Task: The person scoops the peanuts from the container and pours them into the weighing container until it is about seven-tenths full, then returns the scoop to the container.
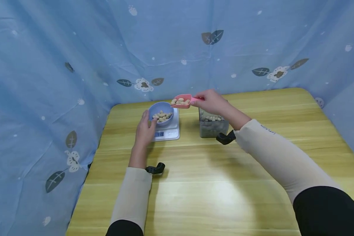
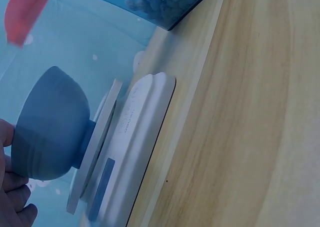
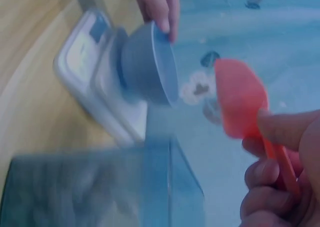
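My right hand (image 1: 210,100) grips the handle of a pink scoop (image 3: 240,98) loaded with several unshelled peanuts (image 1: 181,101). In the head view the scoop's tip overlaps the right rim of a blue bowl (image 1: 156,107); the right wrist view has it raised above the rim level. More peanuts (image 1: 162,117) lie inside the bowl, which stands on a white kitchen scale (image 1: 173,132) with digits lit on its display (image 1: 159,134). At the bowl's left side, my left hand (image 1: 144,129) holds it by the rim, thumb toward the front and fingers along the outside.
Right of the scale stands a clear rectangular container (image 1: 213,129) with peanuts in it, below my right forearm. The wooden table (image 1: 194,186) runs back to a blue patterned curtain (image 1: 177,49) behind and to the left. A black wrist camera (image 1: 155,168) juts from the left wrist.
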The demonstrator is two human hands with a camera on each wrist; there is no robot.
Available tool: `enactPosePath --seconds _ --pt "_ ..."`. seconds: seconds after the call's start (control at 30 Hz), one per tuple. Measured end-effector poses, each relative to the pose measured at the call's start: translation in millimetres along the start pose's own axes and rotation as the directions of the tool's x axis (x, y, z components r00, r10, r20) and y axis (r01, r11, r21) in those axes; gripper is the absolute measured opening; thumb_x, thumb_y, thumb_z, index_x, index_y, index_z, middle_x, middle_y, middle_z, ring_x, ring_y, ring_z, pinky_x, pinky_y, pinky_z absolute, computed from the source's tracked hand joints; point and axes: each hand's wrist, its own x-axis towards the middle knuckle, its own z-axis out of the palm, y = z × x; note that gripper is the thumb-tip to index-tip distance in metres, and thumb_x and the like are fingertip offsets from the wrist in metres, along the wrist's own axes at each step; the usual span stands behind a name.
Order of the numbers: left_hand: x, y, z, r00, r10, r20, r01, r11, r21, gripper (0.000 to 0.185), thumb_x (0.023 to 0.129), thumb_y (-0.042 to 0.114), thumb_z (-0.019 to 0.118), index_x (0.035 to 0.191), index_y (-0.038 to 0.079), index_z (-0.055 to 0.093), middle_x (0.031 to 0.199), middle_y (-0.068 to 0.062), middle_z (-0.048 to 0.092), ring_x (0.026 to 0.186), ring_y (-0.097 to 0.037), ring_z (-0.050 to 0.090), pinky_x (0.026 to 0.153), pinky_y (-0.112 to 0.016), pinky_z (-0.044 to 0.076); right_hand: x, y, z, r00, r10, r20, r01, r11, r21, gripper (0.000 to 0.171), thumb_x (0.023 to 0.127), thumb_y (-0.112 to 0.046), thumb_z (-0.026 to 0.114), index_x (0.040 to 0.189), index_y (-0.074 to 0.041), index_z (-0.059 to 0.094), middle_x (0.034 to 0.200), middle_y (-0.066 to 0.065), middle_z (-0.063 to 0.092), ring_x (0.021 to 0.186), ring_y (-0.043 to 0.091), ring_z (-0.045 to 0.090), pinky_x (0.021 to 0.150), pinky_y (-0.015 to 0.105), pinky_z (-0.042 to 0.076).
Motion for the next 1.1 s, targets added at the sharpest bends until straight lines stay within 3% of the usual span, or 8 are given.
enactPosePath --seconds 0.17,0.3,0.37,0.53,0.67,0.9,1.0,1.1 --pt "0.0 1.2 3.4 1.0 0.005 0.008 -0.005 1.0 -0.002 0.067 0.104 0.041 0.041 0.157 0.008 0.02 0.165 -0.006 0.015 0.151 -0.029 0.018 0.124 -0.046 0.016 17.7 -17.0 27.0 1.0 0.023 -0.006 -0.023 0.999 -0.043 0.042 0.099 -0.034 0.056 0.133 -0.01 0.062 0.117 0.01 0.066 0.083 0.023 0.052 0.069 0.034 0.042" --pt "-0.8 1.7 5.1 1.0 0.006 0.01 -0.006 1.0 0.0 0.066 0.104 0.041 0.041 0.157 0.008 0.019 0.165 -0.005 0.015 0.151 -0.029 0.018 0.124 -0.045 0.016 29.1 -24.7 45.5 1.0 -0.008 -0.026 0.004 0.989 -0.148 0.035 0.098 -0.026 0.052 0.126 -0.01 0.067 0.1 0.01 0.067 0.074 0.022 0.05 0.066 0.033 0.041" --pt "-1.6 2.7 5.9 1.0 0.005 0.015 -0.005 1.0 0.0 0.066 0.104 0.041 0.041 0.157 0.008 0.019 0.165 -0.005 0.015 0.151 -0.028 0.018 0.124 -0.045 0.016 33.5 -27.1 52.9 0.999 -0.018 -0.03 0.011 0.976 -0.216 0.033 0.098 -0.023 0.052 0.124 -0.012 0.068 0.101 0.009 0.067 0.079 0.023 0.054 0.07 0.035 0.044" --pt "-2.7 4.5 7.0 1.0 0.011 0.015 -0.011 1.0 0.003 0.067 0.104 0.043 0.04 0.157 0.008 0.02 0.165 -0.005 0.015 0.151 -0.028 0.018 0.124 -0.044 0.017 39.0 -32.7 66.1 0.999 -0.045 -0.031 0.03 0.93 -0.365 0.037 0.1 -0.024 0.054 0.136 -0.02 0.061 0.128 0.005 0.066 0.114 0.026 0.062 0.094 0.042 0.052" --pt "-2.1 4.0 6.1 1.0 0.021 0.008 -0.021 1.0 0.011 0.067 0.104 0.044 0.039 0.157 0.008 0.02 0.165 -0.005 0.014 0.151 -0.028 0.018 0.124 -0.044 0.017 38.1 -38.3 70.2 0.994 -0.096 -0.044 0.063 0.871 -0.488 0.038 0.101 -0.02 0.052 0.139 -0.024 0.058 0.129 0.007 0.065 0.115 0.028 0.062 0.087 0.044 0.057" --pt "-1.2 2.7 2.1 1.0 0.015 0.002 -0.015 1.0 0.008 0.066 0.104 0.041 0.04 0.157 0.008 0.02 0.165 -0.006 0.015 0.151 -0.029 0.019 0.124 -0.045 0.017 32.2 -43.7 71.6 0.962 -0.266 -0.062 0.157 0.725 -0.671 0.042 0.097 0.0 0.053 0.131 -0.021 0.064 0.118 0.01 0.064 0.102 0.03 0.062 0.071 0.043 0.059" --pt "-1.2 1.7 0.8 1.0 0.01 -0.004 -0.01 1.0 0.008 0.066 0.104 0.041 0.041 0.157 0.008 0.02 0.165 -0.006 0.015 0.151 -0.029 0.019 0.124 -0.044 0.017 30.5 -41.5 71.3 0.935 -0.345 -0.078 0.196 0.688 -0.699 0.041 0.093 0.004 0.056 0.127 -0.018 0.066 0.113 0.01 0.065 0.096 0.029 0.062 0.068 0.04 0.059" --pt "-0.8 0.1 -0.9 1.0 0.01 -0.004 -0.01 1.0 0.004 0.066 0.104 0.04 0.041 0.157 0.007 0.02 0.165 -0.006 0.015 0.151 -0.029 0.018 0.124 -0.045 0.017 28.0 -39.8 68.0 0.913 -0.398 -0.092 0.224 0.677 -0.701 0.038 0.092 0.005 0.058 0.123 -0.015 0.068 0.107 0.01 0.066 0.091 0.029 0.063 0.064 0.039 0.058"
